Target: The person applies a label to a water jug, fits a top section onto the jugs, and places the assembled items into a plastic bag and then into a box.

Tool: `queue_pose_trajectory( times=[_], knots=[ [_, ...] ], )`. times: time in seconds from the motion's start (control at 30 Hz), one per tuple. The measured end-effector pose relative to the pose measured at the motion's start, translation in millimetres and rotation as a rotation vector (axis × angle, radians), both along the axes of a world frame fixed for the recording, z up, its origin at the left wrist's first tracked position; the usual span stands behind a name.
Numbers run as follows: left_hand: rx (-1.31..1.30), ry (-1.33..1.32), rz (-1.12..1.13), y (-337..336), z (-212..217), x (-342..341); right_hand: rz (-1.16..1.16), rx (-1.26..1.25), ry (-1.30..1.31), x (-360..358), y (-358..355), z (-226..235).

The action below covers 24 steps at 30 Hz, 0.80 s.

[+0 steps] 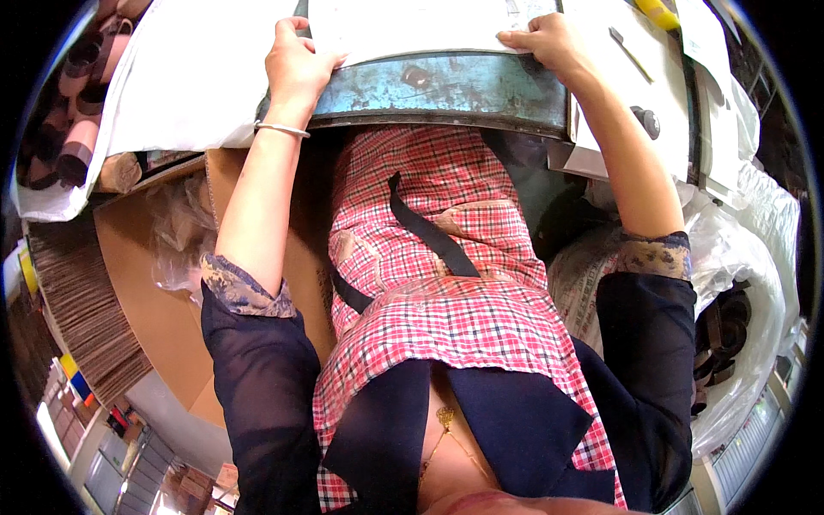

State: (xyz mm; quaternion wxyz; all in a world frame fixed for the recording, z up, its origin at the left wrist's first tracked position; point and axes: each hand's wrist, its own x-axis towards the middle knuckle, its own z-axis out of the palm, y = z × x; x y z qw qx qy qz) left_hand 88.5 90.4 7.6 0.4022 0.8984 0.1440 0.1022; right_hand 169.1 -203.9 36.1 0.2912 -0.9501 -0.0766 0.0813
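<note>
A white sheet (403, 27) spans the top of the head view, over a worn blue metal work surface (446, 90). I cannot tell whether it is paper or thin plastic. My left hand (300, 67) grips its near left part, thumb pointing inward along the edge. At the right corner my right hand (549, 45) pinches the sheet between thumb and curled fingers. The far side of the sheet is cut off by the frame's upper rim.
White material (184, 77) covers the left side, beside pinkish tubes (81, 142). Below are an open cardboard box (159, 283) and stacked cardboard (90, 318). To the right lie a thin dark tool (631, 53), a black knob (645, 122) and a clear plastic bag (755, 343) of dark pieces.
</note>
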Motion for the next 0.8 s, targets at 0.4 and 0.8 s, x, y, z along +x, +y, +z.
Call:
queue_pose_trajectory(
  times=[0.4, 0.8],
  knots=[
    [0.579, -0.237, -0.104, -6, 5, 4, -0.125, -0.016, 0.226, -6, 7, 21],
    [0.289, 0.058, -0.553, 2, 20, 22, -0.072, 0.0, 0.224, 4, 1, 4]
  ],
)
